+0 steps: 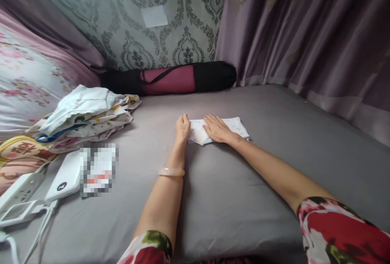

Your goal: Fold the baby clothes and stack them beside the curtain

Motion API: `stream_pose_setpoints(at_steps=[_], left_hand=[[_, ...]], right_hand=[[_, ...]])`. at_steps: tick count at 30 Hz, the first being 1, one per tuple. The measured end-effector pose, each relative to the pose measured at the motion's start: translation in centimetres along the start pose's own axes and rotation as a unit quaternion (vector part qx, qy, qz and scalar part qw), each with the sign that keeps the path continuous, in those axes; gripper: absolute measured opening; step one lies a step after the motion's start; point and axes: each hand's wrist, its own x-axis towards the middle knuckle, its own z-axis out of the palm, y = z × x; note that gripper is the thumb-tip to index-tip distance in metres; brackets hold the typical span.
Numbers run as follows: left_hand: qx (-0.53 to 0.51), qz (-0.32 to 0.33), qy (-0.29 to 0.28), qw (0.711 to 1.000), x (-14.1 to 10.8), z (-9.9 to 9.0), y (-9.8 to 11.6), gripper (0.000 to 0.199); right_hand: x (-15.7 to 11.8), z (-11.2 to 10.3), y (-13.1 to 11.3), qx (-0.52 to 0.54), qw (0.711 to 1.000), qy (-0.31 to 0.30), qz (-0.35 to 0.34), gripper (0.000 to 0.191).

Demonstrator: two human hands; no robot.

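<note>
Folded white cloth laid on grey sheet, its small print too fine to be read. Right hand opened flat on cloth, nothing grasped. Left hand set on edge against cloth's left end; whether fabric is pinched cannot be told. Farther left: power bank, round display unreadable; pixelated item, red-orange marking obscured; yellow cushion printed with large brown character, not legible.

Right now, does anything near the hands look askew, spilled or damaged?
Slightly askew: the white cloth has an uneven near edge, a corner jutting out between the left hand and right hand. No spill or damage shows.
</note>
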Motion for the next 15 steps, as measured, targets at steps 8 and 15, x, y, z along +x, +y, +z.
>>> stream_pose_setpoints(at_steps=[8, 15], left_hand=[[-0.012, 0.007, 0.012, 1.0, 0.0, 0.1, -0.1, 0.043], [-0.017, 0.003, 0.005, 1.0, -0.1, -0.1, 0.0, 0.043]], right_hand=[[0.4, 1.6, -1.1, -0.024, 0.999, 0.031, 0.008, 0.06], [0.5, 0.8, -1.4, -0.027, 1.0, 0.001, 0.015, 0.061]])
